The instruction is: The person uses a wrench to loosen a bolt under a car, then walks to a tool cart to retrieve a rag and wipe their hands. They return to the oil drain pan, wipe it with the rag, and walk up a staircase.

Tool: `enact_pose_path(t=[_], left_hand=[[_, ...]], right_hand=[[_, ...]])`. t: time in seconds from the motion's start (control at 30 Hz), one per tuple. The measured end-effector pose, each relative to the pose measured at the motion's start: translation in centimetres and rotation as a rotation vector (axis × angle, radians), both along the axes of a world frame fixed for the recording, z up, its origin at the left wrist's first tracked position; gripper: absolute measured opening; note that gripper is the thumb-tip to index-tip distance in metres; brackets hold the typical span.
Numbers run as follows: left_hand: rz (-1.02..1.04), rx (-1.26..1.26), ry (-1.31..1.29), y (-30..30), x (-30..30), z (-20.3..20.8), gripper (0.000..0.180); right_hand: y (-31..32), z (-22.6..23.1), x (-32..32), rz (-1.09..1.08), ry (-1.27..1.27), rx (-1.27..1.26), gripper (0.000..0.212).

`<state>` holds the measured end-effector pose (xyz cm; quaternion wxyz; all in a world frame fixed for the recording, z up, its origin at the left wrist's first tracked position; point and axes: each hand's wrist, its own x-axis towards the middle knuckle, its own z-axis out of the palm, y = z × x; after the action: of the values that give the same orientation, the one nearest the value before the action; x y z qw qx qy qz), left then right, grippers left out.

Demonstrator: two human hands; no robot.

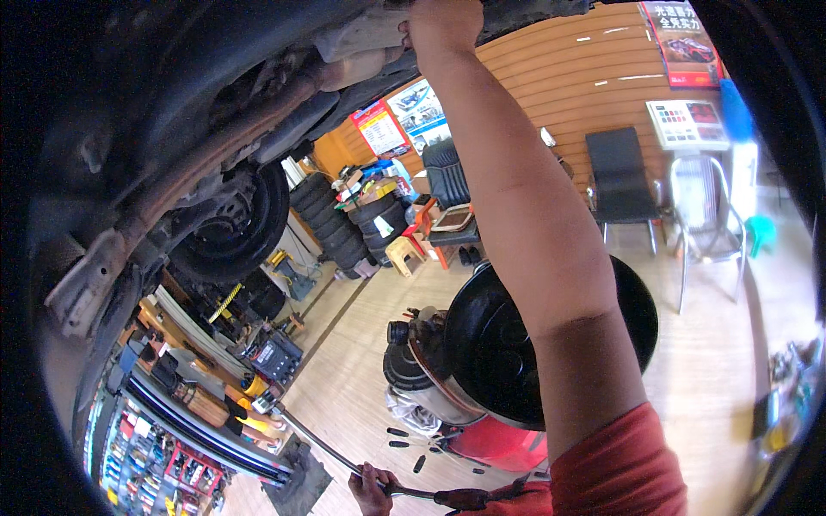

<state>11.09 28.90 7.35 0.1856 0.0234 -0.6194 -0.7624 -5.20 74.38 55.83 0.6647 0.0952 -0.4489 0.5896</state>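
Metal rod (320, 442) sits low, wrapped in your left hand (373, 490); your right hand (443, 26) is up at the vehicle underbody (284, 107), grip can't tell. Black drain pan (490, 365) already below; underbody work looks unfinished.

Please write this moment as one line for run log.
left hand: holds metal rod; right hand: raised at vehicle underside; black pan: behind right arm

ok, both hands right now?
Left hand: closed, holding the rod.
Right hand: raised at the car underbody; cut off by the top edge, grip can't be told.
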Motion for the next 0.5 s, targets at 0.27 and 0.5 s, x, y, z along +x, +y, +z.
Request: enact_pose_path(t=[0.27, 0.5], left_hand=[[0.006, 0.069, 0.014, -1.0, -0.1, -0.9, 0.028], [-0.014, 0.111, -0.042, -0.9, 0.3, -0.6, 0.028]], right_hand=[[-2.1, -0.1, -0.8, -0.343, 0.197, -0.060, 0.060], [-3.9, -0.9, 0.5, -0.543, 0.228, -0.203, 0.059]])
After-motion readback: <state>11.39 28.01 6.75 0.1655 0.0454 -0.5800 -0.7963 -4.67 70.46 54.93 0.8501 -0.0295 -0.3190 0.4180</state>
